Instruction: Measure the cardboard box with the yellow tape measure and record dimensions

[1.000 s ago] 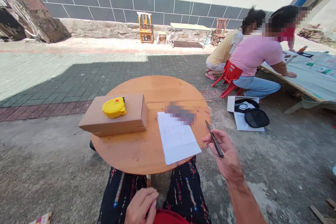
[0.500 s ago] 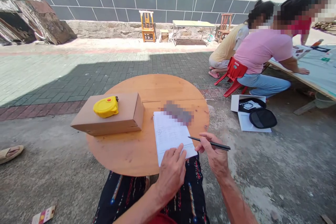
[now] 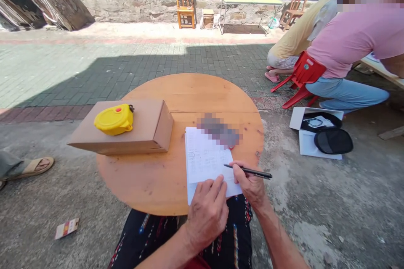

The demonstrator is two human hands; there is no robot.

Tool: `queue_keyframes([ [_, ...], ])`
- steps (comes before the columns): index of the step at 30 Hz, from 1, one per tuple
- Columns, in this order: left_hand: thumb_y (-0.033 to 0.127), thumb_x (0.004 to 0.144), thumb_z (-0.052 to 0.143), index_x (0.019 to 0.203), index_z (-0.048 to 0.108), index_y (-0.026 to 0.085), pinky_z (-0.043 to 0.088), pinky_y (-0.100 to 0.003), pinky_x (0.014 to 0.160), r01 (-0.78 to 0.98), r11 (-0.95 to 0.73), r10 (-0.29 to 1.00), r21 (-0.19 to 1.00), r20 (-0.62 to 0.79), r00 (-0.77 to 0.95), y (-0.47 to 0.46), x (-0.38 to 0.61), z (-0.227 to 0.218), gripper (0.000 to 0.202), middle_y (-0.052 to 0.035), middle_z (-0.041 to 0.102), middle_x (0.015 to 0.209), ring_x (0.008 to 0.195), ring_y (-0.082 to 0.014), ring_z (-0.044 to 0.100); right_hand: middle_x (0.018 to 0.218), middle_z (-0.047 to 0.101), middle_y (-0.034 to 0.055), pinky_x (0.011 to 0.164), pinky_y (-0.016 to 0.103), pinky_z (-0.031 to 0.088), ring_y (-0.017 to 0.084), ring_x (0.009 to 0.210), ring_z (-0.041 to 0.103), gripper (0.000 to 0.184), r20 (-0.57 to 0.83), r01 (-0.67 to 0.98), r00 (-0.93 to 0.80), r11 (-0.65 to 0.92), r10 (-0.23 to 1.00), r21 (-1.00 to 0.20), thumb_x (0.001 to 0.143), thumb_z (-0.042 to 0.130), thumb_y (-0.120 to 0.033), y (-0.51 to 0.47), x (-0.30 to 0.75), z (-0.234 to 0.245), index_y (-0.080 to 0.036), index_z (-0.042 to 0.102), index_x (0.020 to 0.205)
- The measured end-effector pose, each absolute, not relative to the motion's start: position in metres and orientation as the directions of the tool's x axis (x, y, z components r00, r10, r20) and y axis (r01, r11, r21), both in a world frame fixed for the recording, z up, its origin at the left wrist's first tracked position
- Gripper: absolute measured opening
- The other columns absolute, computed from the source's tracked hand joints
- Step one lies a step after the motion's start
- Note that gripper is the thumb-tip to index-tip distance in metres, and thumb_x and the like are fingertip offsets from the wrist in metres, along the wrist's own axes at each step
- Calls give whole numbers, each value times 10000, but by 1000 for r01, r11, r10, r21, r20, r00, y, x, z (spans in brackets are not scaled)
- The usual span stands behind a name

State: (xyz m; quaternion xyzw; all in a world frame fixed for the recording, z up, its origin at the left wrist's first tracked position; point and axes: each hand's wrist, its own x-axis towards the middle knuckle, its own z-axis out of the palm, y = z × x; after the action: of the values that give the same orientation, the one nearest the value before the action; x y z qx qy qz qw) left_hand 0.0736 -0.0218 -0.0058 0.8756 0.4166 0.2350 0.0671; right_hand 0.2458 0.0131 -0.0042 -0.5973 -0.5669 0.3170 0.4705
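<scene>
A white sheet of paper [image 3: 203, 157] with handwriting lies on the round wooden table [image 3: 176, 92] in front of me. My left hand [image 3: 206, 212] rests flat on the paper's near edge, fingers spread. My right hand [image 3: 251, 185] pinches a black pen [image 3: 249, 171], its tip on the paper's right side. A brown cardboard box [image 3: 148, 128] sits on the table's left part with a yellow tape measure [image 3: 114, 119] on top of it.
Two people crouch at the right by a red plastic stool [image 3: 299, 76] and a low board. A white box with a black pouch [image 3: 333, 141] lies on the ground. A sandalled foot [image 3: 34, 167] shows at left, a small card [image 3: 66, 228] near it.
My left hand rose from my lap onto the paper. My right hand brought the pen down to the sheet. The view tilted down and closer to the table.
</scene>
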Motion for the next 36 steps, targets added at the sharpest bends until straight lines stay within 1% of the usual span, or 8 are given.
queue_keyframes([
  [3,129,852,524,1221,607,117,459,-459,879,688,-638,767,345,358,532,-21,74,-6,379,-122,620,1313,1035,-295,543,495,502,-49,438,248,381,123,417,453,260,193,437,174,100,966,-894,944,519,-345,12,246,-8,-216,722,847],
  [6,129,844,537,1205,619,122,451,-451,872,692,-621,782,368,350,516,-20,75,-6,371,-113,626,1309,1024,-291,543,500,515,-44,437,252,380,127,418,456,252,201,459,176,100,964,-883,944,521,-337,10,246,-10,-227,722,840],
  [10,138,844,558,1195,637,140,420,-444,872,710,-598,795,370,387,468,-22,76,-7,360,-86,642,1309,1033,-284,548,575,610,-18,469,261,427,146,473,534,239,204,468,163,107,965,-877,947,514,-323,10,246,-9,-230,708,842],
  [13,168,860,572,1206,643,161,367,-461,943,717,-586,794,377,445,414,-25,77,-9,353,-58,660,1300,1075,-278,557,688,690,10,552,276,491,166,568,612,222,254,503,144,151,956,-851,943,512,-291,11,245,-7,-226,700,846],
  [16,177,871,572,1212,645,167,320,-468,1007,708,-587,789,393,475,391,-25,78,-11,349,-53,670,1288,1114,-273,564,763,728,25,632,286,531,178,655,660,212,297,524,121,193,947,-830,943,512,-263,13,244,-5,-223,699,851],
  [21,154,860,556,1223,634,116,369,-466,1012,684,-624,768,379,461,445,-21,78,-11,373,-92,649,1310,1119,-279,562,781,743,25,686,285,561,180,703,694,200,355,539,93,253,930,-803,944,514,-235,14,242,-1,-215,689,850],
  [25,152,865,536,1218,632,97,394,-470,1009,679,-629,765,378,455,456,-21,78,-11,370,-101,637,1321,1110,-291,552,774,735,13,695,261,560,167,714,701,177,398,552,75,294,915,-781,939,524,-202,15,241,0,-210,682,860],
  [36,166,841,562,1216,629,95,422,-487,992,683,-628,768,372,438,467,-20,78,-12,388,-112,636,1310,1095,-300,551,755,723,4,685,236,546,149,689,685,175,403,566,50,307,914,-765,931,530,-181,16,242,3,-199,676,838],
])
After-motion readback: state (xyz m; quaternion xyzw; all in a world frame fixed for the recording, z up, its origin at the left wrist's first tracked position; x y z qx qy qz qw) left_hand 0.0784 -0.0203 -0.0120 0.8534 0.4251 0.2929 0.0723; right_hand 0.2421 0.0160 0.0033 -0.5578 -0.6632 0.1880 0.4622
